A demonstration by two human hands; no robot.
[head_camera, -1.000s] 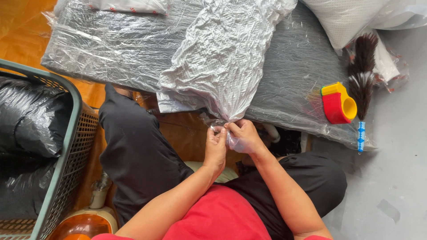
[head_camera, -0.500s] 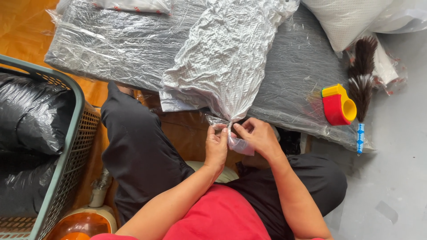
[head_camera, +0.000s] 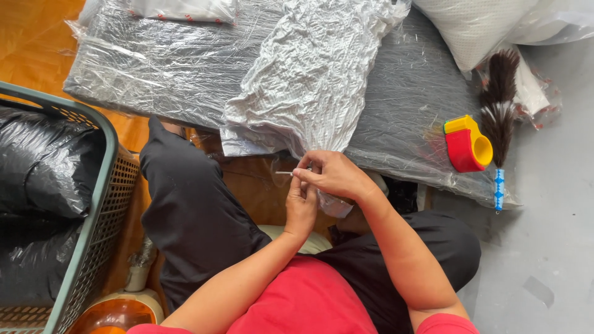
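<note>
Hands (head_camera: 318, 185) pinch shut the gathered neck of a crinkly plastic bag (head_camera: 315, 74) at the near edge of a wrapped slab (head_camera: 161, 68); light, soft, slippery, best gripped there.

A crinkled plastic bag (head_camera: 315, 80) lies on the wrapped flat bundle (head_camera: 161, 68), its neck hanging over the near edge. A tape dispenser (head_camera: 467, 145) and feather duster (head_camera: 498, 117) rest at the bundle's right end. A basket (head_camera: 93, 204) holding bags (head_camera: 37, 167) stands left.
</note>
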